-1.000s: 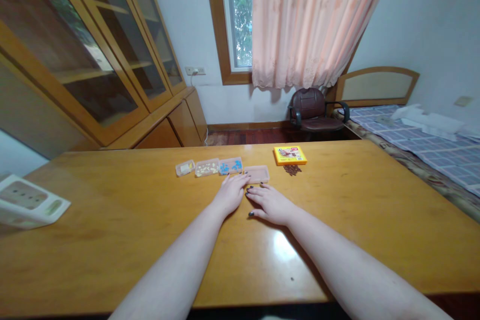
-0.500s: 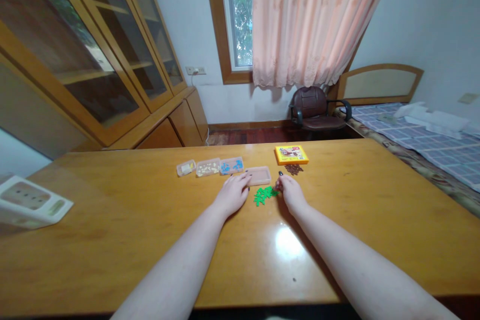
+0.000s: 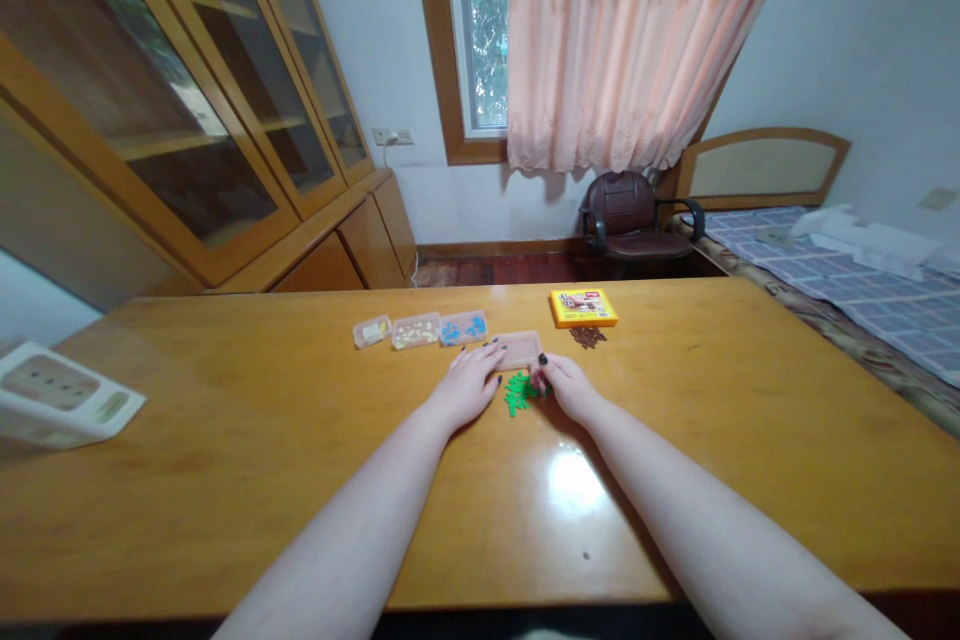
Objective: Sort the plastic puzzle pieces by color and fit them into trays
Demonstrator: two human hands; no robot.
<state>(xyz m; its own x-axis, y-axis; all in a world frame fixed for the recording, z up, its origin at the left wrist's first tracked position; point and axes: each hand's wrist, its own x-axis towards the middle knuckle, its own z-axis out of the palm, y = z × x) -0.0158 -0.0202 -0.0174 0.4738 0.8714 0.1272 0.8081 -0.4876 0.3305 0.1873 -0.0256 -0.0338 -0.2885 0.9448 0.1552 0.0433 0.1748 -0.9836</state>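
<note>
Pieces of green plastic (image 3: 517,390) lie heaped on the table (image 3: 225,420) between the two hands. The right hand (image 3: 568,386) is curled, its fingertips (image 3: 541,365) bent down onto the heap's right edge; whether they pinch a piece cannot be told. The left hand (image 3: 466,386) lies flat, fingers (image 3: 484,360) loosely spread, holding nothing, tips at the near rim of a clear tray (image 3: 521,345). Beyond the right fingertips lie brown bits (image 3: 587,335) and a yellow box (image 3: 583,307).
</note>
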